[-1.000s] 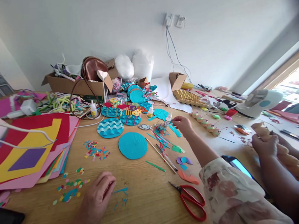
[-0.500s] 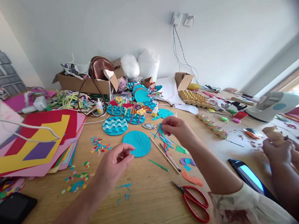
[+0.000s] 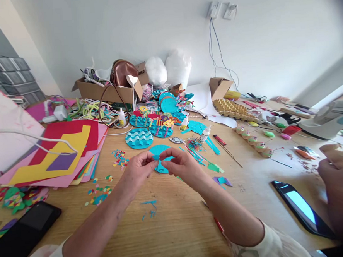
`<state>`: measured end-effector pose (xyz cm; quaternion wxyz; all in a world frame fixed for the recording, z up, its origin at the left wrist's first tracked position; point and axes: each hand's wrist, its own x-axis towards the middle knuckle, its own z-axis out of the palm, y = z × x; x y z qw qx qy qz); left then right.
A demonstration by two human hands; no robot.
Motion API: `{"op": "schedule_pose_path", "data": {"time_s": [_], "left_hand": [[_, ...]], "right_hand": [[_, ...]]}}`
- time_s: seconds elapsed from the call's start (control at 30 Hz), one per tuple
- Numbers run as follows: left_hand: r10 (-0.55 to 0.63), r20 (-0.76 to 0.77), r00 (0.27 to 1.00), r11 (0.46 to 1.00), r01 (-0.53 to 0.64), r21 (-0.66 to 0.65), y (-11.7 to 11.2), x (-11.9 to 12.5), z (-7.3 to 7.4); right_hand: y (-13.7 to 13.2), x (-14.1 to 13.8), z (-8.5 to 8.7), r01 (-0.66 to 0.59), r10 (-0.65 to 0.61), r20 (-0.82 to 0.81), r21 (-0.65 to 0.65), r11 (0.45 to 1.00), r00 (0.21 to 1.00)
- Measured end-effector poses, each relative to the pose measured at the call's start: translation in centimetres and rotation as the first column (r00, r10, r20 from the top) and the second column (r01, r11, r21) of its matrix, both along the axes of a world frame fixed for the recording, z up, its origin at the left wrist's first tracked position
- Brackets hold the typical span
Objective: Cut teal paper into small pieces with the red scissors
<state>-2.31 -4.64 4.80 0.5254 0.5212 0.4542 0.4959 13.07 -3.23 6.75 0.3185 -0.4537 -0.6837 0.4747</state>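
Observation:
In the head view my left hand (image 3: 139,165) and my right hand (image 3: 178,162) meet over a round blue disc (image 3: 162,148), which they partly cover. Between their fingertips is a small piece of blue paper (image 3: 156,157). Both hands are closed in a pinch on it. Bits of blue scrap (image 3: 152,213) lie on the wood below my hands. The red scissors (image 3: 219,224) are mostly hidden under my right forearm.
A blue disc with wavy strips (image 3: 139,139) and glue bottles (image 3: 204,134) stand beyond my hands. Coloured sheets (image 3: 25,168) and paper dots (image 3: 101,193) are at left. At right are a phone (image 3: 300,206) and another person's hand (image 3: 338,176) holding a tan object.
My right hand has moved left with the blue paper, and my left hand has come up to it and closed. The view has shifted somewhat.

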Motion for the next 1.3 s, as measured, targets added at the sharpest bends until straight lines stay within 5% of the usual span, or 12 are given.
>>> {"op": "schedule_pose_path", "data": {"time_s": [0.13,0.3,0.9,1.03,1.2,1.3], "left_hand": [[0.072,0.075,0.995,0.997,-0.07,-0.037,-0.8,-0.1,-0.1],[0.082,0.127,0.989,0.993,-0.071,-0.089,-1.5,0.0,-0.1],[0.15,0.302,0.942,0.98,-0.1,-0.173,-1.7,-1.4,-0.9],[0.161,0.319,0.934,0.978,-0.109,-0.177,-1.8,-1.5,-0.9],[0.143,0.306,0.941,0.984,-0.102,-0.145,-2.1,-0.9,-1.1],[0.127,0.265,0.956,0.988,-0.098,-0.119,-2.3,-0.5,-1.0]], "right_hand": [[-1.4,-1.1,-1.0,-0.041,0.011,-0.133,-0.222,0.974,0.991],[-2.3,-2.2,-2.6,-0.058,-0.062,-0.368,-0.306,0.95,0.928],[-2.7,-0.9,-3.4,-0.036,-0.1,-0.311,-0.403,0.914,0.945],[-3.0,-0.8,-3.9,-0.019,-0.22,-0.449,-0.47,0.882,0.866],[-3.5,-1.9,-3.9,-0.142,-0.302,-0.597,-0.582,0.8,0.744],[-3.5,-2.7,-4.0,-0.127,-0.315,-0.61,-0.57,0.812,0.727]]}}
